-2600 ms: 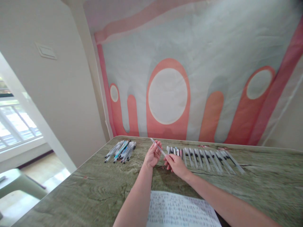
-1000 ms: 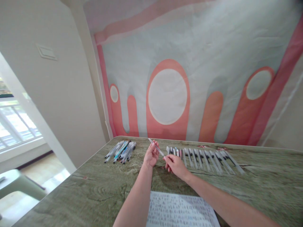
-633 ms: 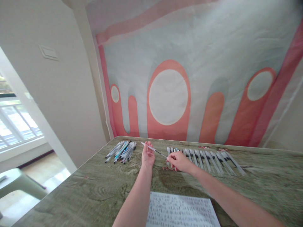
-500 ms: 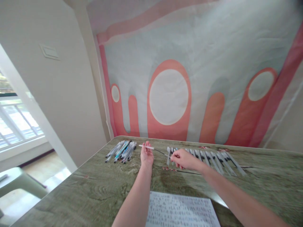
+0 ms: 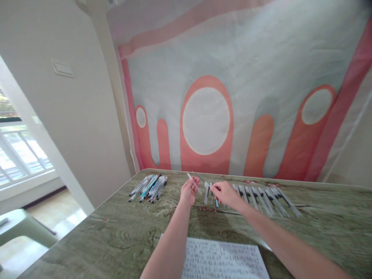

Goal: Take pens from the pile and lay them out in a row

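My left hand (image 5: 189,192) pinches a whitish pen barrel (image 5: 193,183), which tilts with its upper end to the left. In the fingers of my right hand (image 5: 225,193) is a thin pen refill (image 5: 198,177) that points up and left, past the barrel's upper part. The refill looks apart from the barrel. Below and around my right hand, a row of clear pen parts (image 5: 264,201), several with dark bits beside them, lies on the table; my hand hides part of the row.
A heap of pens (image 5: 149,188), some with blue or black parts, lies on the left of the wood-patterned table (image 5: 116,232). A sheet of handwriting (image 5: 223,259) is at the near edge, partly under my left forearm. Behind the table is a patterned wall covering (image 5: 206,162).
The refill was partly inside the barrel and is now out of it, in my right hand. My left hand has moved right, and the barrel has turned from nearly level to steeply tilted.
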Demonstrator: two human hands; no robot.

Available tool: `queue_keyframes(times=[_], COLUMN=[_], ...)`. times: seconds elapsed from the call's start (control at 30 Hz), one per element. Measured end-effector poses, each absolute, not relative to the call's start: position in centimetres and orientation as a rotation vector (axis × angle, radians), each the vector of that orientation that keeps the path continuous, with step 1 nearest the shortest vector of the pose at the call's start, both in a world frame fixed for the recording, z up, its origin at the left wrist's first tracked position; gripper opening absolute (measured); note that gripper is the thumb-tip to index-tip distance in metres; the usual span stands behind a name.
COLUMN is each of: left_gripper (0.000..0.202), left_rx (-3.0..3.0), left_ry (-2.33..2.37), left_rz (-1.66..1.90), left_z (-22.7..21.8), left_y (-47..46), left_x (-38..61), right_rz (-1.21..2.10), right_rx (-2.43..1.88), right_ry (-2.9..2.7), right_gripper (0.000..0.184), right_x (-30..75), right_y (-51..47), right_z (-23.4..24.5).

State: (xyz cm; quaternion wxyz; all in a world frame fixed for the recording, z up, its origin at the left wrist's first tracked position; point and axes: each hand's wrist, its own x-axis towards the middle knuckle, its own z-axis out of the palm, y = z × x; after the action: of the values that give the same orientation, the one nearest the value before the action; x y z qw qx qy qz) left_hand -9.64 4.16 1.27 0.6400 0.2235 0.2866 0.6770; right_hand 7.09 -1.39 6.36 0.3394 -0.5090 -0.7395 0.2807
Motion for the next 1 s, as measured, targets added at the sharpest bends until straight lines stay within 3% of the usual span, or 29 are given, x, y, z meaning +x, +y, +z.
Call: queue_keyframes(times=[0.47,0.63,1.0], left_gripper=[0.025,0.021,0.026], left_rx=[0.678,1.058,1.559], left_ry=[0.808,1.098,1.379], left_rz=[1.484,1.467,1.362], left_z=[1.1,-0.2,-1.7], left_y=[4.0,4.9,4.9], left_x=[-9.0,-9.3,-8.6], right_rz=[0.808,0.682,0.916], right_rx=[-1.300,-1.258,-1.304], right_ry=[-2.096,-2.048,-1.802], right_gripper=[0.036,0.031,0.030], right_x=[4.8,5.7,7.7], right_y=[-2.4,-1.6,1.1], right_z=[3.1,3.5,2.5])
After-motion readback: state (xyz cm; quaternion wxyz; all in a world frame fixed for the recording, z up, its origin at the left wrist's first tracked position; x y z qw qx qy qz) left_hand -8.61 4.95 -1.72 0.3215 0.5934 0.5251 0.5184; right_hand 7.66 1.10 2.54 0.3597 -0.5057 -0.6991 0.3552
